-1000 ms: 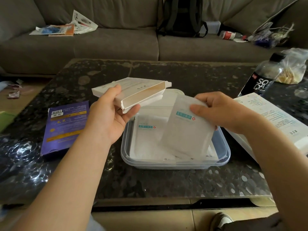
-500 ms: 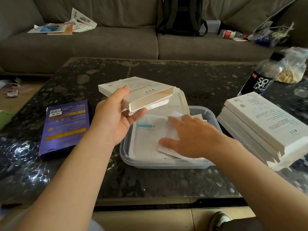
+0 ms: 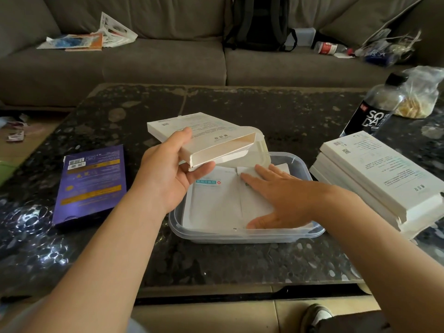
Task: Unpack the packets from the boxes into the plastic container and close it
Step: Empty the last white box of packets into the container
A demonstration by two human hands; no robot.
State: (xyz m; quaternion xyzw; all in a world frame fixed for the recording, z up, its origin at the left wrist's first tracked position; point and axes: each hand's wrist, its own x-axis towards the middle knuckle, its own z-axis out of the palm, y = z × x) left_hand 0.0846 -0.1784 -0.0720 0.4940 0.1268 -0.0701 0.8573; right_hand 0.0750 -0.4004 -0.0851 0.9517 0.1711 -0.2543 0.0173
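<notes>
A clear plastic container (image 3: 247,234) sits on the dark table in front of me, with white packets (image 3: 213,203) lying flat inside. My right hand (image 3: 281,198) rests palm down on the packets, fingers spread. My left hand (image 3: 168,174) holds an open white box (image 3: 204,138) tilted above the container's left far corner, its open end facing right. The container's translucent lid (image 3: 262,150) lies behind the box, partly hidden. A stack of white boxes (image 3: 379,179) stands to the right of the container.
A purple flat box (image 3: 90,183) lies to the left on the table. A soda bottle (image 3: 374,109) and a plastic bag (image 3: 420,94) stand at the far right. A sofa with papers (image 3: 96,37) and a backpack (image 3: 259,20) is behind.
My right hand carried a packet down into the container and now presses flat on the pile. The left hand kept holding the open box, shifting slightly.
</notes>
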